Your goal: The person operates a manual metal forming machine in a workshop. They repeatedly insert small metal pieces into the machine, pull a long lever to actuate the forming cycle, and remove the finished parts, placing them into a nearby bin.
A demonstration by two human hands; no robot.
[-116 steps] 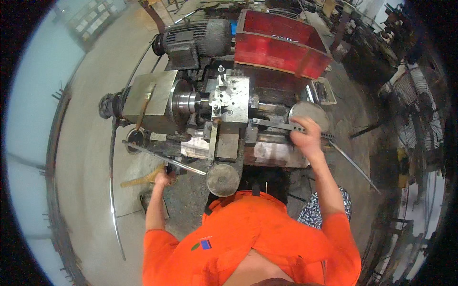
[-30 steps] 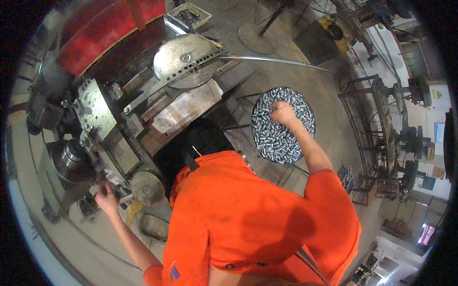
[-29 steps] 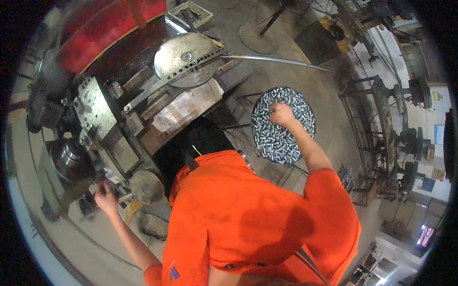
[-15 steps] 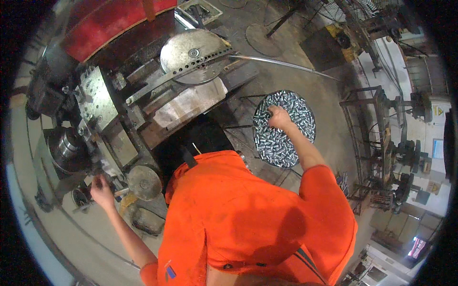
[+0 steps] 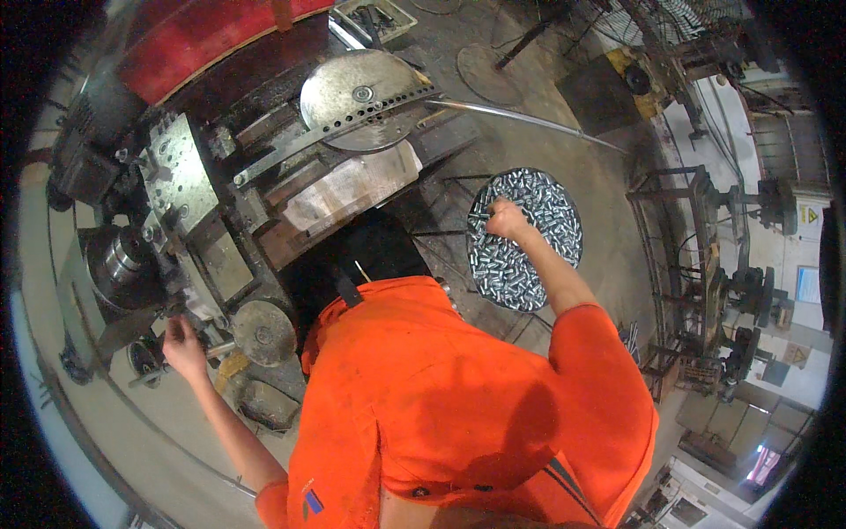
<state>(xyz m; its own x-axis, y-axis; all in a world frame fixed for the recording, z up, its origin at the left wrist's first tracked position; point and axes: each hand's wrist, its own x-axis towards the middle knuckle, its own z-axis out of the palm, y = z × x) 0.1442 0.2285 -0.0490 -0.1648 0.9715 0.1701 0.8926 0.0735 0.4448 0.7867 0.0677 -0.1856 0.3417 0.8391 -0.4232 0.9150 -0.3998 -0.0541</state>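
My right hand point(image 5: 506, 219) is over a round tray point(image 5: 577, 220) heaped with small shiny metal cylinders point(image 5: 520, 273). Its fingers are curled together at the left part of the heap; whatever they grip is hidden beneath them. Far to the left, my left hand point(image 5: 184, 352) is raised beside the machine's round metal spindle point(image 5: 126, 263), with its fingertips pinched together. Anything between those fingertips is too small to make out. Close to this hand are a short metal handle point(image 5: 218, 350) and a round steel disc point(image 5: 264, 334).
The machine's large slotted disc point(image 5: 352, 88) and perforated bar point(image 5: 326, 138) stand ahead of me. A long metal rod point(image 5: 529, 122) sticks out to the right. Beyond the tray are metal racks point(image 5: 679, 256), and a bin of parts point(image 5: 374, 19) sits at the far side.
My right hand has shifted slightly left and nearer over the heap, its fingers more curled in. My left hand has moved a little, staying by the spindle.
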